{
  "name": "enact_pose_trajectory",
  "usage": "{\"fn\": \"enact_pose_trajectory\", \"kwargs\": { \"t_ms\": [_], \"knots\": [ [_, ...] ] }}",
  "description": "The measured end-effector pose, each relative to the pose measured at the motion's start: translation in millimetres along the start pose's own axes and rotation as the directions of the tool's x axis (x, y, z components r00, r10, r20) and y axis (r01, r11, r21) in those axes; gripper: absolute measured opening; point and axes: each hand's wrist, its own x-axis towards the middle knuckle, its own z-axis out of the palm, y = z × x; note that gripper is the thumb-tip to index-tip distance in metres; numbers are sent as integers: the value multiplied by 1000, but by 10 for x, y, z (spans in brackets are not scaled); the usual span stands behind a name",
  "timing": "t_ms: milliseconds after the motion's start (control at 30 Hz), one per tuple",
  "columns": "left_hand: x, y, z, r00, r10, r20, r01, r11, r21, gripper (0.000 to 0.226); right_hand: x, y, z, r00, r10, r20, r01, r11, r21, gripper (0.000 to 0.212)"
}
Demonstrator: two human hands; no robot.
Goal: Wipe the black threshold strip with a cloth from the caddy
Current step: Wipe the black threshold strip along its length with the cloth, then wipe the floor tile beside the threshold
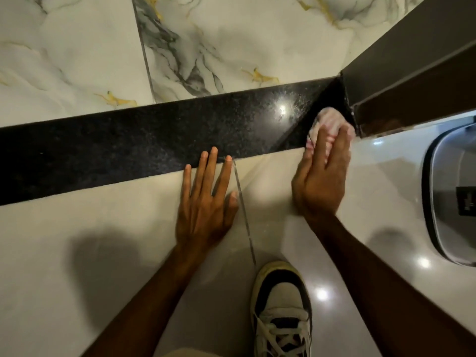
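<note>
The black speckled threshold strip (144, 140) runs across the floor from the left edge up to a dark door frame at the right. My right hand (322, 176) presses a pale pink-striped cloth (328, 123) onto the strip's right end, right beside the frame's foot. The fingers lie over the cloth and hide most of it. My left hand (206, 199) lies flat on the pale floor tile with its fingers spread, the fingertips just reaching the strip's near edge. It holds nothing.
A dark brown door frame (412, 73) rises at the upper right. A grey rounded container (453, 194) sits on the floor at the right edge. My white and black sneaker (282, 313) stands at the bottom centre. Marbled tiles (231, 42) lie beyond the strip.
</note>
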Motion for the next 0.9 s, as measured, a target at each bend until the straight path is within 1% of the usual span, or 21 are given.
{"fn": "enact_pose_trajectory", "kwargs": {
  "t_ms": [33, 100, 133, 200, 233, 267, 300, 333, 400, 433, 467, 533, 567, 600, 633, 700, 733, 767, 800, 833, 900],
  "knots": [
    [2, -2, 14, 1000, -4, -16, 4, 1000, 1, 64, 27, -116, 68, 1000, -16, -16, 17, 999, 39, 63],
    [-4, 13, 3, 999, -38, -36, 38, 999, -8, 63, -205, -260, 106, 972, -234, 25, 230, 967, 111, 72],
    [-6, 30, -23, 997, -65, -46, 64, 998, -11, 62, -436, -248, 61, 914, -392, 102, 375, 915, 152, 71],
    [-1, 49, -82, 993, -109, -47, 109, 994, -8, 62, -859, 17, -138, 720, -626, 300, 596, 779, 194, 65],
    [-1, 57, -104, 992, -121, -41, 121, 993, -4, 63, -974, 217, -247, 646, -677, 351, 656, 729, 198, 63],
    [-2, 58, -110, 992, -125, -32, 125, 992, -1, 63, -990, 390, -332, 631, -683, 368, 665, 720, 196, 62],
    [-3, 58, -111, 992, -121, -24, 122, 993, 3, 64, -909, 515, -380, 672, -641, 370, 623, 760, 184, 62],
    [0, 58, -103, 993, -116, -18, 116, 993, 7, 65, -768, 572, -386, 752, -550, 364, 535, 831, 151, 62],
    [-2, 47, -65, 994, -103, -28, 104, 995, 7, 64, -381, 435, -273, 903, -344, 256, 344, 938, 47, 59],
    [-3, 39, -52, 995, -93, -38, 93, 996, 6, 64, -164, 301, -166, 950, -255, 181, 256, 966, 21, 57],
    [-14, 33, -38, 996, -82, -43, 82, 997, 8, 63, 43, 143, -45, 975, -180, 131, 177, 984, 33, 57],
    [-9, 32, -47, 997, -75, -33, 75, 997, 8, 63, 303, -253, 122, 987, -65, 147, 52, 994, 93, 62],
    [-6, 34, -82, 997, -73, -11, 73, 997, -5, 63, 280, -414, 151, 978, -117, 172, 96, 987, 128, 64],
    [-12, 38, -133, 997, -76, 12, 76, 997, -26, 63, 139, -523, 163, 952, -250, 179, 223, 961, 163, 63],
    [-32, 50, -226, 996, -88, 27, 89, 995, -41, 63, -97, -543, 116, 888, -426, 175, 391, 898, 201, 58],
    [-72, 30, -491, 990, -136, 41, 138, 990, -39, 63, -663, -323, -193, 663, -703, 258, 629, 710, 317, 51],
    [-108, -3, -661, 986, -158, 52, 159, 987, -19, 64, -887, -128, -421, 520, -793, 318, 717, 608, 342, 51],
    [-160, -50, -826, 982, -178, 65, 178, 984, 5, 64, -1056, 112, -614, 390, -840, 377, 769, 523, 369, 53],
    [-208, -92, -1038, 980, -184, 76, 182, 983, 30, 64, -1089, 287, -850, 310, -831, 462, 781, 500, 374, 57],
    [-263, -122, -1244, 980, -179, 90, 175, 983, 54, 64, -1057, 419, -1050, 285, -803, 524, 765, 519, 380, 59],
    [-381, -121, -1712, 979, -163, 123, 153, 984, 91, 64, -867, 472, -1528, 365, -591, 719, 508, 774, 378, 51]
  ]
}}
